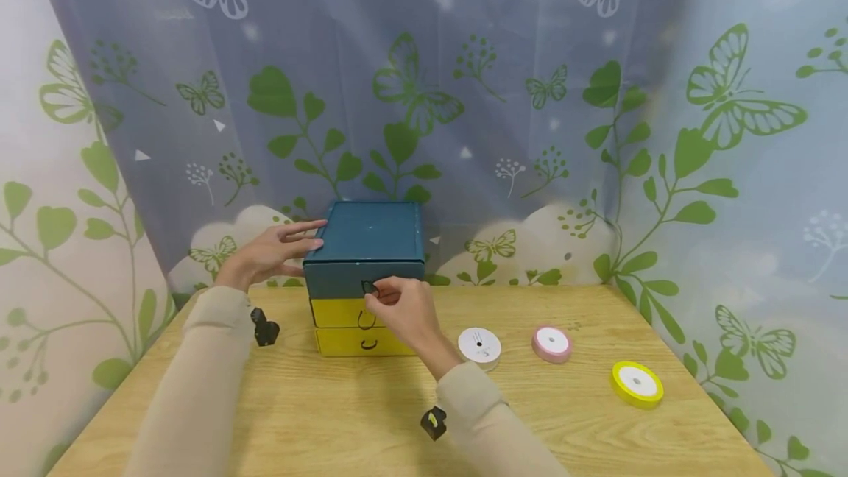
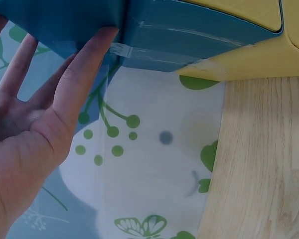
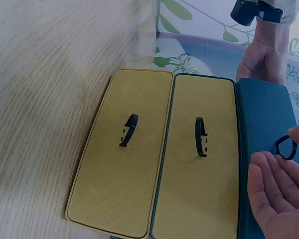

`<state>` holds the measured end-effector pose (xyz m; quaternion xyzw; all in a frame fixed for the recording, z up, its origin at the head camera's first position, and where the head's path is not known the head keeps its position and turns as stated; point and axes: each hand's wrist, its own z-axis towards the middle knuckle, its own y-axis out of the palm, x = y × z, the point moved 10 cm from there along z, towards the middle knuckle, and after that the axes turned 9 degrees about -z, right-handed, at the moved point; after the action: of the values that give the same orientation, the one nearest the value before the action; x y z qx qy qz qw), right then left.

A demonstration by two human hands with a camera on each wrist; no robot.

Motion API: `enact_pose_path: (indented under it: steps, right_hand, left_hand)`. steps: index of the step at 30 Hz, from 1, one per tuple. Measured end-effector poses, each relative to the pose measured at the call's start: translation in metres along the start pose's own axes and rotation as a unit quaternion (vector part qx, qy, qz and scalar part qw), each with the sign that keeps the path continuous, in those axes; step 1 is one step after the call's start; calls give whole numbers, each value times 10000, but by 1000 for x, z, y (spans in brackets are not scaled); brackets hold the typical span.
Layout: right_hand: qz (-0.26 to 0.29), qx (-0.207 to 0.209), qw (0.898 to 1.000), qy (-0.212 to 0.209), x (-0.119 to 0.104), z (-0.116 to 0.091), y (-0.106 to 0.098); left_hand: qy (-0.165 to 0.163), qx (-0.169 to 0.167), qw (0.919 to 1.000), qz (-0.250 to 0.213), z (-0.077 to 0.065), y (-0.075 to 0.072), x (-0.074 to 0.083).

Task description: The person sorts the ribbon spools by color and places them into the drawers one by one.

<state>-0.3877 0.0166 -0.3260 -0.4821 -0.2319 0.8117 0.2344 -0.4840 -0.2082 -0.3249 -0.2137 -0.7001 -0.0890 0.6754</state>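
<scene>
A small drawer cabinet [image 1: 371,230] stands on the table, with a teal drawer [image 1: 334,282] on top and two yellow drawers [image 1: 331,342] below. My right hand [image 1: 409,311] pinches the black ring handle [image 3: 277,146] of the teal drawer between thumb and fingertips. Black loop handles [image 3: 200,137] also sit on the yellow fronts, untouched. At the cabinet's left side, my left hand [image 1: 270,250] rests its spread, fairly straight fingers against the teal wall. In the left wrist view, clear tape [image 2: 120,50] shows on that teal side. The teal drawer looks closed.
To the right on the wooden table [image 1: 331,418] lie a white spool [image 1: 480,345], a pink-edged spool [image 1: 552,343] and a yellow-edged spool [image 1: 637,383]. A patterned curtain [image 1: 464,168] hangs close behind the cabinet. Black devices [image 1: 265,327] are by both wrists.
</scene>
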Motion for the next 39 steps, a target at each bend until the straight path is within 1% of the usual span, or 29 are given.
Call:
enact_pose_path:
  steps: [7,14,21,31,39]
  right_hand:
    - [22,-187,9997,-155,-4,-7,-2]
    - [87,-481,9987,-157,-9,-16,-4]
    - [101,-566,9981,-228,-12,-25,-6]
    - [351,-600,9967,-419,-20,-41,-10]
    - [506,-759,9951,-392,-21,-54,-10]
  left_hand:
    - [-59,-6,9999,130,-1,0,0]
    - [-47,-7,9996,283,0,-3,-1]
    - [-34,17,9997,237,0,-3,-1]
    - [-14,25,9999,160,-1,-3,0]
    - [-57,-26,9999,107,-2,-1,-1]
